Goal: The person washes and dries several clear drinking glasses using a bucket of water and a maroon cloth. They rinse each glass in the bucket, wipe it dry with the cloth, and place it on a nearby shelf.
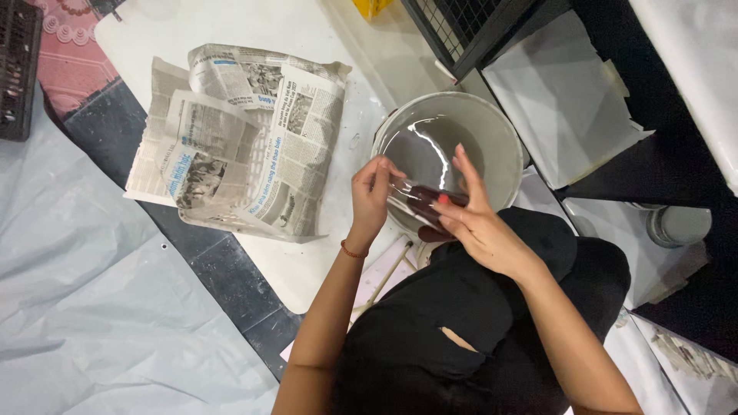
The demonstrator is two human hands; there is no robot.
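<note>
My left hand and my right hand both grip a small dark red object in clear plastic wrap. They hold it over the near rim of a white bucket filled with dark liquid. My left fingers pinch the wrap's left end; my right hand cradles the right end, fingers spread upward. What the object is cannot be made out. I crouch in black clothes, knees below my hands.
A white basket lined with newspaper lies left of the bucket on a white board. Pale plastic sheeting covers the floor at left. White paper sheets and a black wire rack are at right.
</note>
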